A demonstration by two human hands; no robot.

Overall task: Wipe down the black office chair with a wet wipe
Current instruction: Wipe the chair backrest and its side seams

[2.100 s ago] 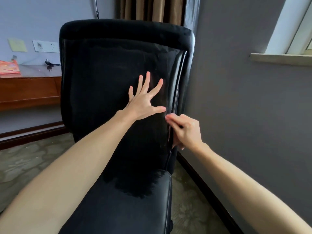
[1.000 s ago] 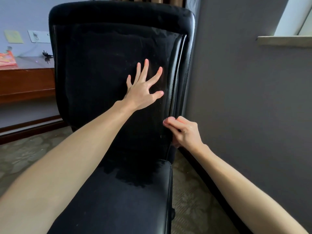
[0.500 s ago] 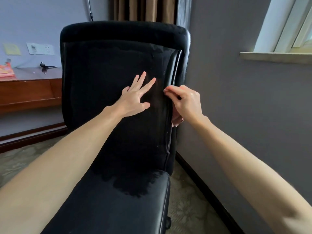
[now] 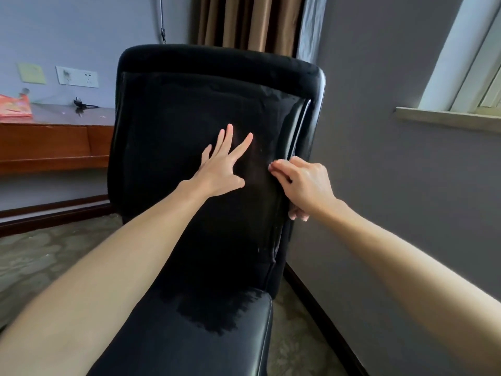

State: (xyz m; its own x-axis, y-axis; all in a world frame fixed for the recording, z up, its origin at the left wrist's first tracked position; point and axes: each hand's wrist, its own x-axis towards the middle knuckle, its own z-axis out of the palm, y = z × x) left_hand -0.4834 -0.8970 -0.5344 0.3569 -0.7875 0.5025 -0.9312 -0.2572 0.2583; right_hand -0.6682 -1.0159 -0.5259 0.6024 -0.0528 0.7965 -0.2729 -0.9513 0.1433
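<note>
Against the backrest of the black office chair (image 4: 189, 109), the left hand (image 4: 222, 169) lies flat with fingers spread. At the chair's right edge, the right hand (image 4: 306, 185) curls round the wet wipe (image 4: 298, 215). Left of the chair, a wooden counter (image 4: 54, 142) carries a red packet (image 4: 13, 107).

A wooden table (image 4: 54, 142) stands along the left wall. On its top lie a red-orange packet (image 4: 13, 107) at the far left and a black plug (image 4: 80, 104) with its cable. Above it, a white socket panel (image 4: 77, 76) is fixed to the pale wall, with a pale yellow-green plate (image 4: 31, 73) just beside it. Brown curtains (image 4: 244, 23) hang at the top centre. On the right, a grey wall (image 4: 393, 185) carries a window sill (image 4: 447, 120). A dark skirting board (image 4: 54, 215) edges the patterned floor (image 4: 40, 256).
</note>
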